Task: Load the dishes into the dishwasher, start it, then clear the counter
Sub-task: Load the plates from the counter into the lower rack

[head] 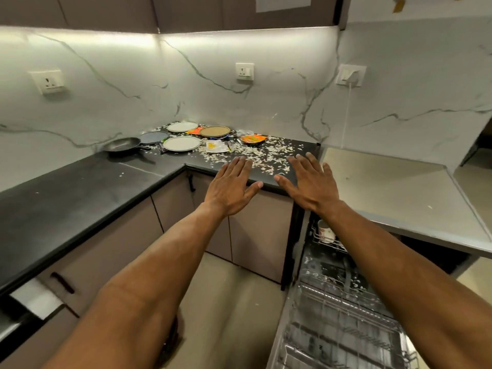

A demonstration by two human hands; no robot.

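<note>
Two hands, left & right, grips apart, 4 plates, 1 pan

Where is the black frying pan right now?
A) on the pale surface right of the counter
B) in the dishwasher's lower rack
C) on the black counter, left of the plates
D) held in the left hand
C: the frying pan sits on the black counter, left of the plates; both hands are empty and open.

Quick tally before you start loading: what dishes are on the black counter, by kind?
Frying pan: 1
White plates: 2
Dark blue-grey plate: 1
Brown plate: 1
Total: 5 dishes, plus wrappers and scattered scraps.
</note>
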